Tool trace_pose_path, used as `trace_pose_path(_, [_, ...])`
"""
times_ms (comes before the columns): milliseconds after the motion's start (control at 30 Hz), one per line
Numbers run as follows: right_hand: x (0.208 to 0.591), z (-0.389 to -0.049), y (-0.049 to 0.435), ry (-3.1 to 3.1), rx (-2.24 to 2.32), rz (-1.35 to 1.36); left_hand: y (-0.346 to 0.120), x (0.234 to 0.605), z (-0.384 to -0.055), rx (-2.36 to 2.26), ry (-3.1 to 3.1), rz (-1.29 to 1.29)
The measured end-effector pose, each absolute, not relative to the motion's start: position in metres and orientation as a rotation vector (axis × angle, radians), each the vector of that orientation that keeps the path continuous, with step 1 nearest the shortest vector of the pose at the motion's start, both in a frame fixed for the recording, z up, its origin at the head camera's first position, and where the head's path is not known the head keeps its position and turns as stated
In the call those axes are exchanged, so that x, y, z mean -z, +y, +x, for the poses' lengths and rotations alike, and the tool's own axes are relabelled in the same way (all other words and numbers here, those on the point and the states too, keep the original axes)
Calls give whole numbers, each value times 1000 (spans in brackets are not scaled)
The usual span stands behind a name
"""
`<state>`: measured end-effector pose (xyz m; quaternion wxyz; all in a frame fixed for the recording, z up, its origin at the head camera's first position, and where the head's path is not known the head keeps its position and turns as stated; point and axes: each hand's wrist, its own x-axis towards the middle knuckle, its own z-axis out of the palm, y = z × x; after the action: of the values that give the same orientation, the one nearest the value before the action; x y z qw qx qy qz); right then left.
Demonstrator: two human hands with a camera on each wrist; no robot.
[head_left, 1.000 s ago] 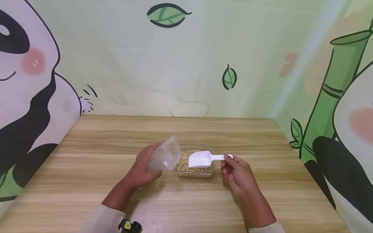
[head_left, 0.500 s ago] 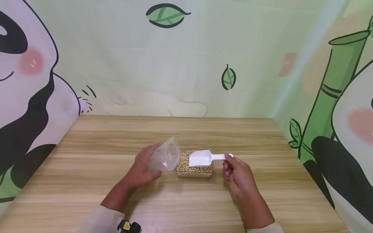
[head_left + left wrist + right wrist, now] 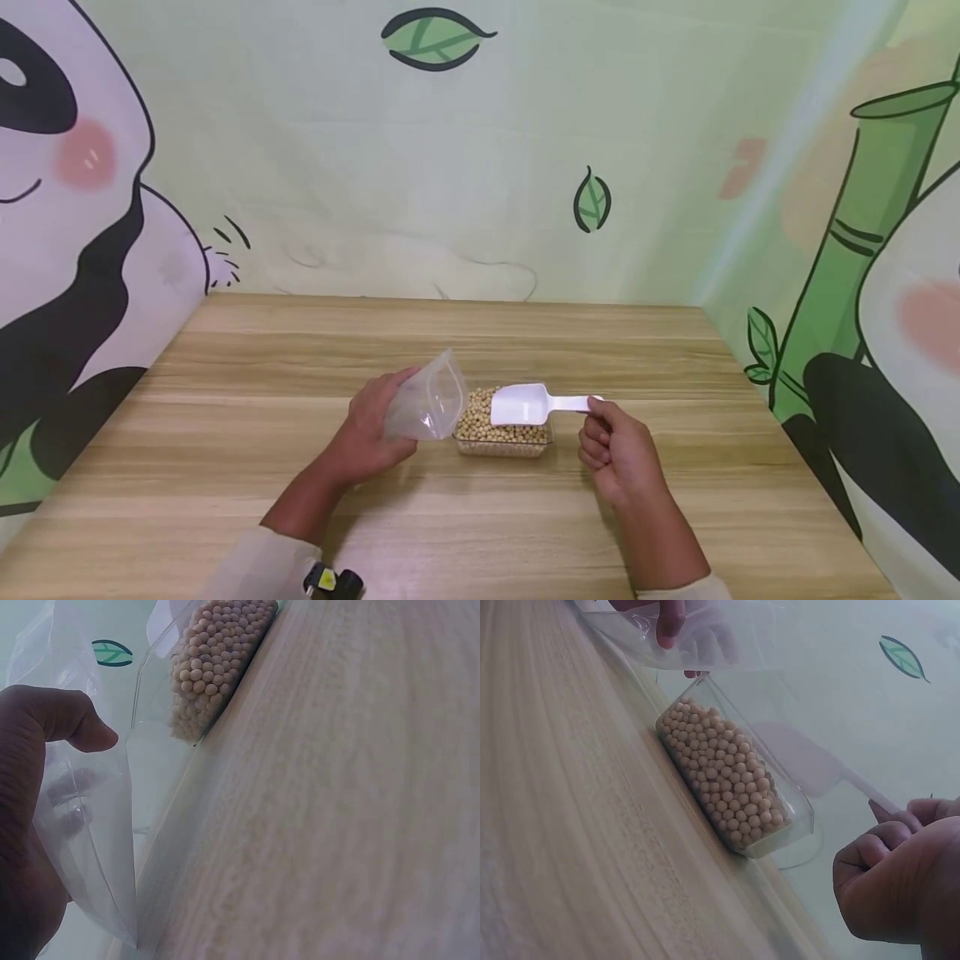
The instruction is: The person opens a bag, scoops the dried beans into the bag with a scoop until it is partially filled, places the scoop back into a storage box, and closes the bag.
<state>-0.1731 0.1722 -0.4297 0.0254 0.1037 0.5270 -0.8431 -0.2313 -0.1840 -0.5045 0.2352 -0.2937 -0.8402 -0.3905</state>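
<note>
My left hand (image 3: 372, 427) grips a clear plastic bag (image 3: 427, 400) from the side, thumb on the near face and fingers behind it. The bag leans right with its mouth spread toward the clear box (image 3: 501, 450). Soybeans (image 3: 472, 417), round and pale tan, fill that box on the table. In my right hand (image 3: 622, 454) the thumb and curled fingers pinch the handle end of a white scoop (image 3: 520, 405). Its blade is over the box, pointing left at the bag. The right wrist view shows the scoop (image 3: 799, 757) above the box rim, beyond the beans.
The wood-grain table (image 3: 300, 350) reaches back to a pale green wall (image 3: 480, 150) printed with pandas, leaves and bamboo. A small black device (image 3: 333, 581) is strapped at my left sleeve.
My right hand has moved slightly right and up with the scoop, and its fingers are curled tighter. The left hand and the bag have stayed in place.
</note>
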Motion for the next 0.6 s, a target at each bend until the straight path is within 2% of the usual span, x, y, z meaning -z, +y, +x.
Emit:
trace_pose_path(233, [429, -169, 172, 1740, 2601, 232, -180, 478, -215, 1120, -2405, -777])
trace_pose_path(500, [419, -164, 164, 1998, 2700, 309, -182, 491, -222, 1076, -2368, -796])
trace_pose_path(600, [416, -161, 161, 2208, 2644, 352, -180, 481, -215, 1088, -2412, -782])
